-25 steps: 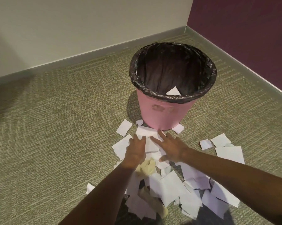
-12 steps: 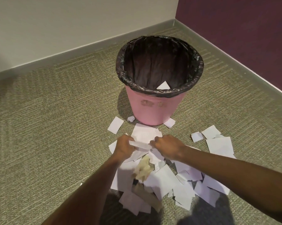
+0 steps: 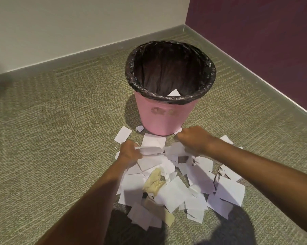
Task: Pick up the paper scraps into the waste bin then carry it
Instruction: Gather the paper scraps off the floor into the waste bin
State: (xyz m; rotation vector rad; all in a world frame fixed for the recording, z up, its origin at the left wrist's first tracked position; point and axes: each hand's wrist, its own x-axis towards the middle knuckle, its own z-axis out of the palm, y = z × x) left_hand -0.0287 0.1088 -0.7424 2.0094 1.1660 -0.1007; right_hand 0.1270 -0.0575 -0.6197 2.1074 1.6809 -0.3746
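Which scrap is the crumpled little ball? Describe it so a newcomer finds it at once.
Start at the pink waste bin in the room's corner. At its base, on the left, lies the crumpled ball on the carpet. Its neighbours are flat sheets; it alone is wadded up.

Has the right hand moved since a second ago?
Yes. The right hand, then flat on the paper scraps, has closed around some and drawn right, close to the pink bin's base.

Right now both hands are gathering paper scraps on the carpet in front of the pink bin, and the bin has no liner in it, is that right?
Not quite. The head view shows a black liner folded over the rim of the pink bin. The rest holds: the left hand and right hand are gathering paper scraps on the carpet.
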